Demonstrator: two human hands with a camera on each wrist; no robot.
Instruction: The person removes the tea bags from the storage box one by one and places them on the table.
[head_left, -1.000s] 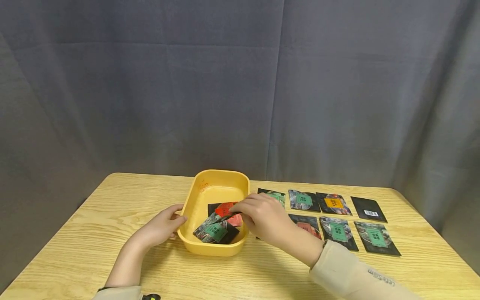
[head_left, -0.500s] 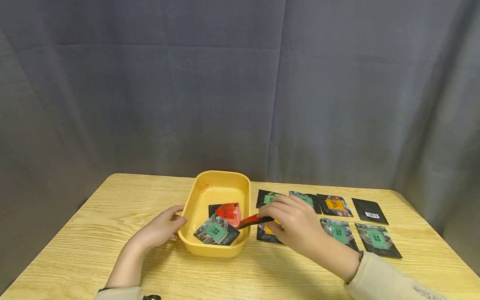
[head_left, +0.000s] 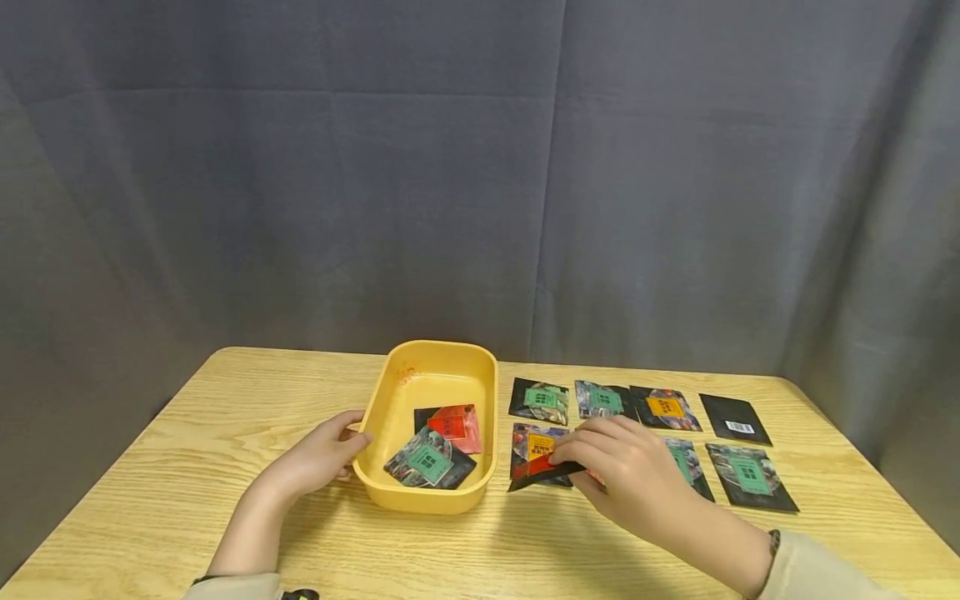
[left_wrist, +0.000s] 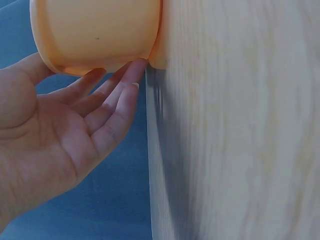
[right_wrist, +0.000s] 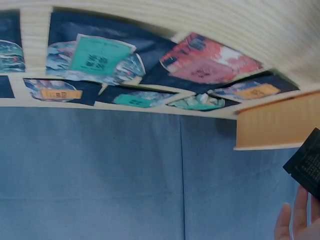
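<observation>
My left hand (head_left: 311,462) holds the near left side of a yellow plastic bin (head_left: 450,385). Its thumb lies at the rim and its fingers (left_wrist: 117,102) touch the outer wall. Inside the bin, a black packet with a green label (head_left: 429,462) overlaps one with a red label (head_left: 459,427). Right of the bin, my right hand (head_left: 637,475) pinches a tilted black packet with red on it (head_left: 534,475); its dark printed back (right_wrist: 307,165) shows in the right wrist view. Below that packet lies an orange-labelled packet (head_left: 531,439), partly covered.
Several packets lie in two rows on the wooden table (head_left: 360,554), among them a green-labelled one (head_left: 752,477) and one showing its black back (head_left: 731,417). A pink-labelled packet (right_wrist: 210,62) is mostly hidden by my hand in the head view. A grey curtain (head_left: 450,208) hangs behind.
My right hand has drawn the red-marked packet out of the bin and moved right, over the table packets. The left hand keeps its place at the bin.
</observation>
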